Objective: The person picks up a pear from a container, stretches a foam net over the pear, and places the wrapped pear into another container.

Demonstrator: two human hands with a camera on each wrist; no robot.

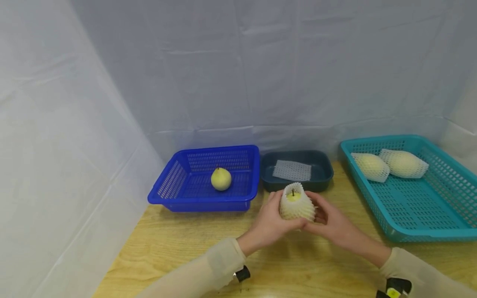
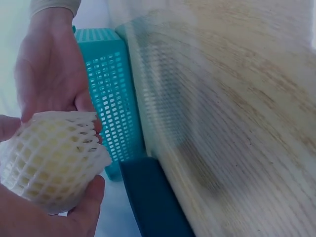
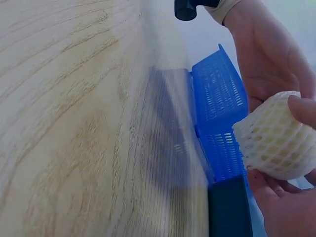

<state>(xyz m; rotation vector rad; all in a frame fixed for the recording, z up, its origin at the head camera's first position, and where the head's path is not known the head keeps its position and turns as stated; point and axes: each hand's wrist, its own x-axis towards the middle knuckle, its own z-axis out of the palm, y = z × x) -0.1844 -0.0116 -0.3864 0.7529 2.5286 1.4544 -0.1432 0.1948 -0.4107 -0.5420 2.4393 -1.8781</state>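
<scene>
Both hands hold one yellow-green pear (image 1: 293, 196) in a white foam net (image 1: 298, 210), close over the table in front of the dark tray. My left hand (image 1: 271, 220) grips it from the left, and my right hand (image 1: 335, 221) curls round its right side. The stem shows through the net's upper opening in the head view. In the left wrist view the foam net (image 2: 49, 158) wraps the fruit, with a left finger and thumb on it. Right fingers press beneath the foam net (image 3: 279, 138) in the right wrist view.
A blue basket (image 1: 205, 205) at the left holds a bare pear (image 1: 221, 179). Behind the hands, a dark tray (image 1: 268, 186) holds a flat foam net (image 1: 292, 170). At the right, a teal basket (image 1: 428, 207) contains two netted pears (image 1: 404, 164). White sheeting (image 1: 238, 74) stands behind.
</scene>
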